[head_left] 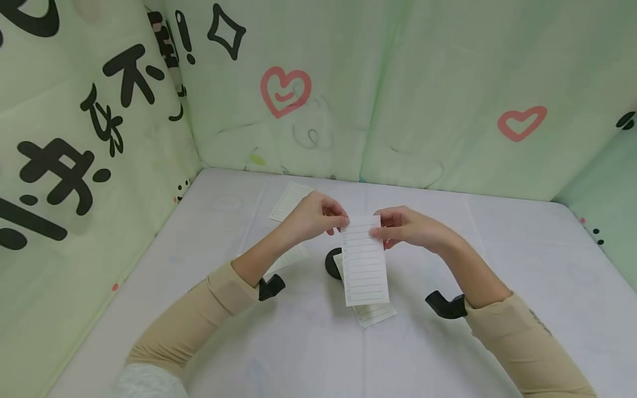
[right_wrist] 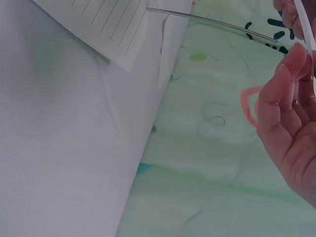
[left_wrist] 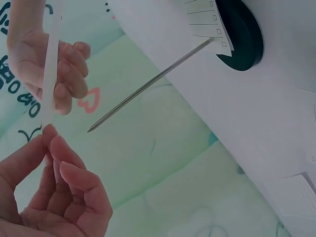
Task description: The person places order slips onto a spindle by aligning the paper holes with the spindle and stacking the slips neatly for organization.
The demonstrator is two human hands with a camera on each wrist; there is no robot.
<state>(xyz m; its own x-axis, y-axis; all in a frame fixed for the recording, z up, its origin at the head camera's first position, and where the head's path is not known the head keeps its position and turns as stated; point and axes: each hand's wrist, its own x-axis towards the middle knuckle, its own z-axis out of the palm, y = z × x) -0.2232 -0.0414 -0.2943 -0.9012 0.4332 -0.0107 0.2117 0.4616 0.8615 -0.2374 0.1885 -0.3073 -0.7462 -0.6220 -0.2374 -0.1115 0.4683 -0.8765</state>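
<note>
A lined checklist slip (head_left: 365,265) hangs between both hands over the table. At its upper left corner, the left hand (head_left: 318,214) pinches it between thumb and fingers. The right hand (head_left: 410,228) pinches the upper right edge, the thumb on the near face. Below stands a bill spike, its round black base (head_left: 332,265) partly covered by paper. In the left wrist view its bare metal pin (left_wrist: 148,86) rises to a point, apart from the held slip (left_wrist: 51,74), seen edge-on. Another lined slip (right_wrist: 113,24) is pierced low on the pin.
On the white table (head_left: 298,342), lined paper (head_left: 290,202) lies at the back left, and another piece (head_left: 288,258) is partly hidden behind the left forearm. Black wrist mounts (head_left: 271,287) jut from both sleeves. A green printed curtain (head_left: 398,83) borders the table.
</note>
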